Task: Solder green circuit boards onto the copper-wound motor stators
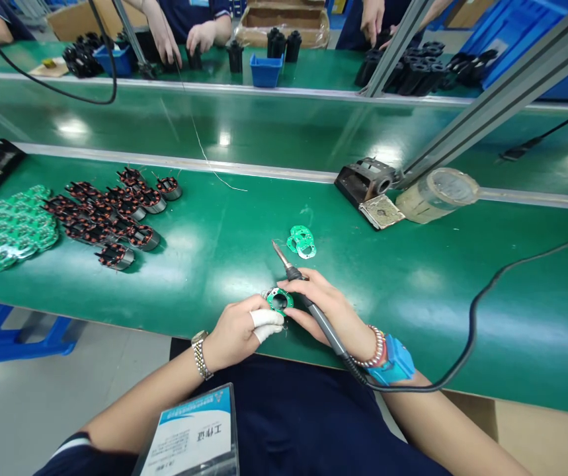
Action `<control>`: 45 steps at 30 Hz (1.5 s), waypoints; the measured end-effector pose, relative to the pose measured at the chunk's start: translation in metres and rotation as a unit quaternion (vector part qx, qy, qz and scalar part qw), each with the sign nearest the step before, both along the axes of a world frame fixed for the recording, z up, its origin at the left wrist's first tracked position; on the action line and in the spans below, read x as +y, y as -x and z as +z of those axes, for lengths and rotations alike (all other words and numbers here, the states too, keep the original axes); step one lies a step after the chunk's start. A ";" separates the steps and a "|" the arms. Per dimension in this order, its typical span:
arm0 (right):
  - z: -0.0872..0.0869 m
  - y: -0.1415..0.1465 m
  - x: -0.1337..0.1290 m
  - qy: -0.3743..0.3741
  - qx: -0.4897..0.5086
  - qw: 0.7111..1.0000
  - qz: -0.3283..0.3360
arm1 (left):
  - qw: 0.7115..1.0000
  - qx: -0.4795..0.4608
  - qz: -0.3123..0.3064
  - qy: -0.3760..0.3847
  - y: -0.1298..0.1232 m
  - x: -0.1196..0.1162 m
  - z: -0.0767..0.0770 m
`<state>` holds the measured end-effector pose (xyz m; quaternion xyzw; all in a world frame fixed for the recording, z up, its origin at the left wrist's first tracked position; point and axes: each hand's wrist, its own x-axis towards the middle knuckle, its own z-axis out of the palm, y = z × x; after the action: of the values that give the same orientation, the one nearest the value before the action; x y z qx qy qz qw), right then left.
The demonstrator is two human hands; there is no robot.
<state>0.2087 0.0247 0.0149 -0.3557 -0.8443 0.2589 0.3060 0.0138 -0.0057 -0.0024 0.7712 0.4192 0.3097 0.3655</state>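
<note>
My left hand (246, 328), with white covers on two fingers, grips a ring-shaped green circuit board (280, 301) close to the table's front edge. Whether a wound motor core sits under this board is hidden. A soldering iron (324, 325) rests in my right hand (330, 307), its tip pointing up and left, away from the board. The thumb and forefinger of that hand also touch the board's right side. Just beyond lie a few loose green circuit boards (302, 242).
Several copper-wound motor cores (115, 256) and a pile of green boards (23, 228) lie at left. A soldering stand (370, 188) and a cloudy tub (437, 195) stand at back right. The iron's cable (472, 330) loops right. Co-workers' hands (202, 36) handle black parts across the bench.
</note>
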 end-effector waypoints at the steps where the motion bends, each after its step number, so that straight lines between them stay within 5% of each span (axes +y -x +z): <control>1: -0.001 0.001 -0.003 -0.011 0.002 1.000 -0.013 | 0.997 -0.046 0.017 0.057 0.000 0.002 0.001; 5: -0.003 0.007 -0.016 -0.045 0.015 0.996 -0.072 | 0.929 -0.201 0.084 0.299 0.001 0.008 0.009; 9: 0.002 0.016 -0.017 -0.034 0.046 0.996 -0.075 | 0.882 -0.247 0.110 0.385 -0.001 0.013 0.012; 24: 0.008 0.031 -0.005 0.042 0.086 0.995 -0.036 | 0.874 -0.264 0.105 0.394 -0.001 0.015 0.011; 33: 0.001 0.039 -0.012 0.014 0.076 0.993 -0.093 | 0.876 -0.263 0.113 0.389 0.000 0.012 0.010; 39: 0.008 0.022 -0.014 -0.008 0.109 0.987 -0.116 | 0.876 -0.239 0.131 0.398 0.000 0.014 0.010; 45: 0.024 -0.001 -0.023 -0.005 0.123 0.991 -0.060 | 0.887 -0.219 0.135 0.382 0.000 0.015 0.009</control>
<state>0.2102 0.0012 0.0392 -0.3697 -0.7787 0.2779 0.4240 0.0143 0.0091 0.0069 0.4200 0.5146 0.3332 0.6692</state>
